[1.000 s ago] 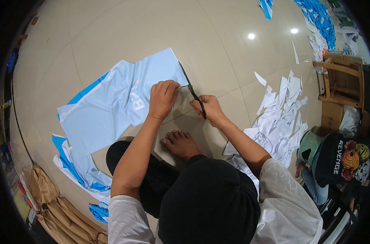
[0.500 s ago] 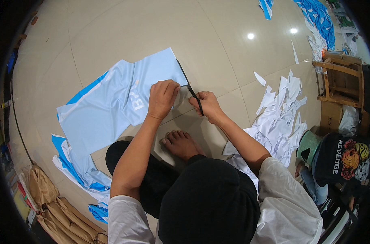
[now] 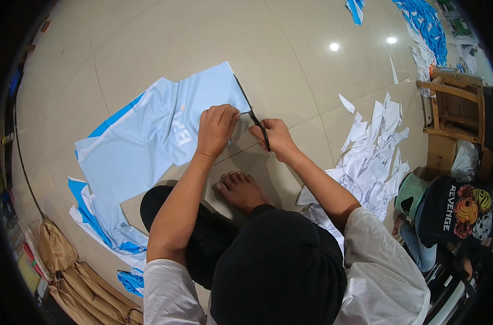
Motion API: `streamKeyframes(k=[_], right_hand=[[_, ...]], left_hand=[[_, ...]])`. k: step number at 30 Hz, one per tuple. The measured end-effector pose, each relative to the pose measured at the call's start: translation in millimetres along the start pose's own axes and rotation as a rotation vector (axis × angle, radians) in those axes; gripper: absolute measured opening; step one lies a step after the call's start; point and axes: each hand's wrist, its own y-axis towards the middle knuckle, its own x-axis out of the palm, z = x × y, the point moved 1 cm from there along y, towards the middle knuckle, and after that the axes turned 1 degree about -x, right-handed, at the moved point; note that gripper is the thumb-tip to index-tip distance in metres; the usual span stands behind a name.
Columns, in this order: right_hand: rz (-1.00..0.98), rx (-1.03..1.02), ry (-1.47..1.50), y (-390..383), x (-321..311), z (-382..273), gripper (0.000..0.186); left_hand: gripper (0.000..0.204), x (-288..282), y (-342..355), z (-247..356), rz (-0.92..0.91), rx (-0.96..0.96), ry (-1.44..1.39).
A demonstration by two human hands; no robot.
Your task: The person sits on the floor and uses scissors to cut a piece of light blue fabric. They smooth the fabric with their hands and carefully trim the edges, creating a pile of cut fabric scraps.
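A light blue piece of fabric (image 3: 127,146) with white lettering and a brighter blue edge lies spread on the tiled floor. My left hand (image 3: 217,129) pinches its near edge close to the right corner. In my right hand (image 3: 276,140) is a pair of black scissors (image 3: 264,130), its handles gripped by the fingers. The blades reach up along the fabric's right edge, and they look nearly closed. Part of the fabric under my left hand is hidden.
White fabric scraps (image 3: 365,157) are heaped on the right. More blue and white cloth (image 3: 103,222) lies at the left, near brown wrapped bundles (image 3: 73,276). A wooden stool (image 3: 452,108) stands at the far right, with another person (image 3: 452,211) seated below it.
The scissors and my right hand have shifted very slightly upward. My left hand keeps its hold on the fabric, nearly unmoved.
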Motion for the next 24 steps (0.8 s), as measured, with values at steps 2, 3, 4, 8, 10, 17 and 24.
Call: streamKeyframes(k=[2,3,4,8,10,17,24], right_hand=[[-0.002,-0.004,0.008,2.9,0.3,-0.3,0.027],[-0.003,-0.004,0.016,4.3,0.0,-0.2,0.027],[-0.005,-0.005,0.023,4.7,0.7,-0.7,0.027],[0.005,0.009,0.036,4.5,3.8,-1.5,0.027],[-0.003,0.013,0.036,4.8,3.6,-1.1,0.027],[-0.003,-0.004,0.023,2.9,2.4,-0.5,0.025],[0.022,0.002,0.001,3.4,1.9,-3.4,0.028]], left_hand=[[0.015,0.4,0.4,0.3,0.001,0.001,-0.003],[0.015,0.7,0.7,0.6,0.003,0.003,-0.006],[0.015,0.5,0.6,0.6,0.006,0.004,-0.008],[0.015,-0.5,0.2,0.4,-0.001,0.000,-0.015],[0.015,-0.6,0.2,0.1,0.002,0.001,-0.020],[0.017,-0.5,0.0,-1.2,0.002,0.011,-0.023],[0.017,-0.4,-0.2,-2.1,-0.002,0.011,-0.033]])
